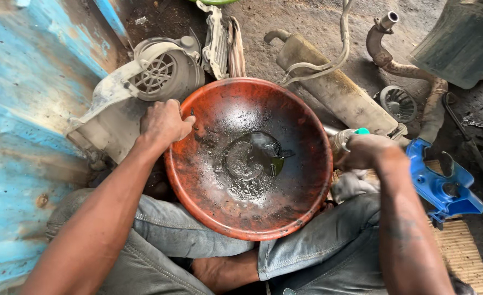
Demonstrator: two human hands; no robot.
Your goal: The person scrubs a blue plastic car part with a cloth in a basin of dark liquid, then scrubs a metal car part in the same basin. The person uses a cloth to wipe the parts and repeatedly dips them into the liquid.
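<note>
- The left hand (164,124) is curled shut over the upper left rim of a round orange-red basin (301,136), thumb on the inner side, knuckles up.
- The right hand (366,151) is a closed fist just outside the basin's right rim, wrapped round a small clear bottle (344,139) with a green cap (362,131); the bottle's neck points up and left of the fist, close to the rim.
- Between the two hands the one basin rests tilted over the person's crossed legs in grey jeans (329,246); its bottom holds a pool of dark, greasy liquid with a few small metal parts (252,158), too smeared to count.
- Just behind the left hand, touching the basin's far rim, lies a dirty grey fan cover (157,74) with a round grille.
- Beyond it stands a ribbed metal part (217,41), leaning upright.
- Beyond the right hand lies one rusty exhaust muffler (334,87), with a pale hose (329,60) looped over it and a bent rusty pipe (402,68) further right.
- A small round finned wheel (398,102) sits between muffler and pipe.
- To the right of the right hand lies one blue plastic bracket (443,183) on a woven mat (462,251).
- Under the right wrist a grey rag (350,186) is bunched against the basin.
- A blue painted wall (28,109) runs along outside the left arm.
</note>
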